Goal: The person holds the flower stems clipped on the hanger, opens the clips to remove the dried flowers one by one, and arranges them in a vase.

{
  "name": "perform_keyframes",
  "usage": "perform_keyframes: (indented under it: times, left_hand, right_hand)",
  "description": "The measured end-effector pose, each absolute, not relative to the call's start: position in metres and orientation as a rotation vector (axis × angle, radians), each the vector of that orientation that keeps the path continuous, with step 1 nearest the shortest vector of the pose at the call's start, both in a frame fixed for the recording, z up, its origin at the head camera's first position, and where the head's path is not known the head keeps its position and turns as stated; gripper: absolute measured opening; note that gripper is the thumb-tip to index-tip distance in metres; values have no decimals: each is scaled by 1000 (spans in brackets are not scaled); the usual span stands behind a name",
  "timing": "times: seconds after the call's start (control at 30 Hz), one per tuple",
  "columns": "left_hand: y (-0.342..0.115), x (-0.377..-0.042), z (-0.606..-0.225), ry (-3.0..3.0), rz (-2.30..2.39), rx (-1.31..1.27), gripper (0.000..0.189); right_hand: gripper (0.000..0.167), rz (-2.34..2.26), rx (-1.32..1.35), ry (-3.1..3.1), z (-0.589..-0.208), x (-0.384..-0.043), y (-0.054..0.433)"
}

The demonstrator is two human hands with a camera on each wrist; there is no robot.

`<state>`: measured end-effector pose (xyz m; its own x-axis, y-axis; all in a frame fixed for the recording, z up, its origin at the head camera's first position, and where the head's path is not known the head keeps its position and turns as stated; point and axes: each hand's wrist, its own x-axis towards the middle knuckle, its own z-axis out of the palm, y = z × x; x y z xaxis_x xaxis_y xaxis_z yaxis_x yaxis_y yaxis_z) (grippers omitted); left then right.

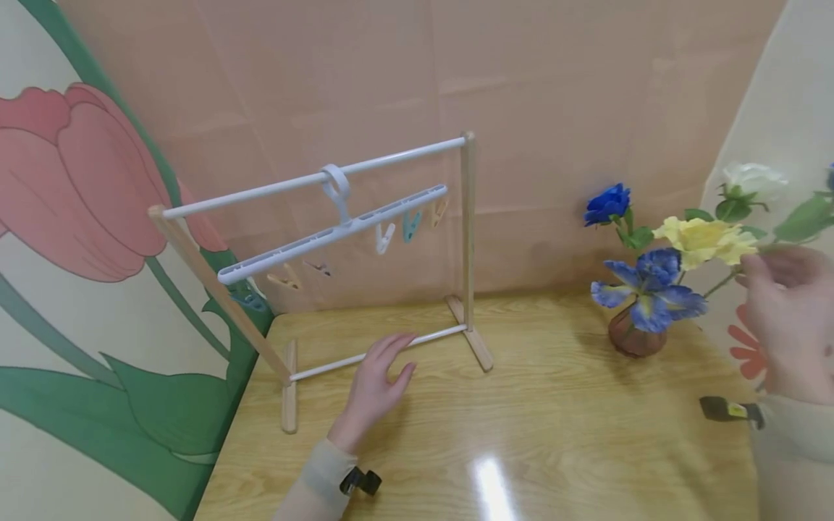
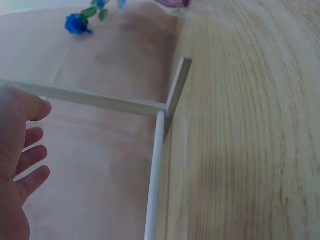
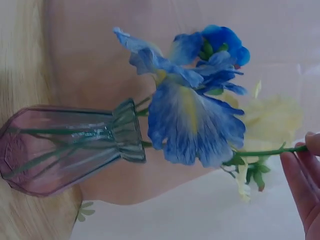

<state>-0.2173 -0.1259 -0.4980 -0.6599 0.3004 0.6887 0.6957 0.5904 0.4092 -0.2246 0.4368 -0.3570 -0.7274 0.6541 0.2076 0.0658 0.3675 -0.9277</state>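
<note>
On the right, my right hand (image 1: 788, 311) pinches a green flower stem (image 3: 272, 151) between thumb and fingers. Above that hand, a green leaf (image 1: 806, 218) and a bit of blue bloom show at the frame edge. The stem runs toward a pinkish glass vase (image 3: 75, 150); blooms hide its lower part in the head view. Around the vase mouth are a blue iris (image 1: 651, 293), a yellow flower (image 1: 706, 242), a blue rose (image 1: 607, 204) and a white flower (image 1: 754, 181). My left hand (image 1: 374, 380), fingers loosely extended and holding nothing, is over the lower rod (image 1: 439, 336) of a small rack.
The wooden rack (image 1: 468, 231) stands at the back left of the table (image 1: 554, 434). From its top rod hangs a white clip hanger (image 1: 293, 250) with several small pegs. A pink cloth (image 1: 521, 108) covers the back, and a tulip-painted panel (image 1: 85, 188) stands on the left.
</note>
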Motion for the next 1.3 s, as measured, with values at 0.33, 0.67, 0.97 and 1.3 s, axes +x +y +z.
perform_keyframes:
  times: [0.33, 0.67, 0.97, 1.3]
  left_hand:
    - [-129, -214, -504, -2300, -936, -780, 50]
    - [-129, -212, -509, -2313, -899, -794, 52]
    - [-128, -210, -511, -2359, -938, -772, 48]
    - [-126, -211, -515, -2334, -944, -789, 48]
  right_hand:
    - [17, 1363, -438, -2067, -379, -250, 440]
    - [25, 1244, -366, -2301, -408, -268, 450]
    - [11, 1343, -496, -2187, -411, -269, 448]
    - [11, 1329, -463, -2143, -416, -263, 447]
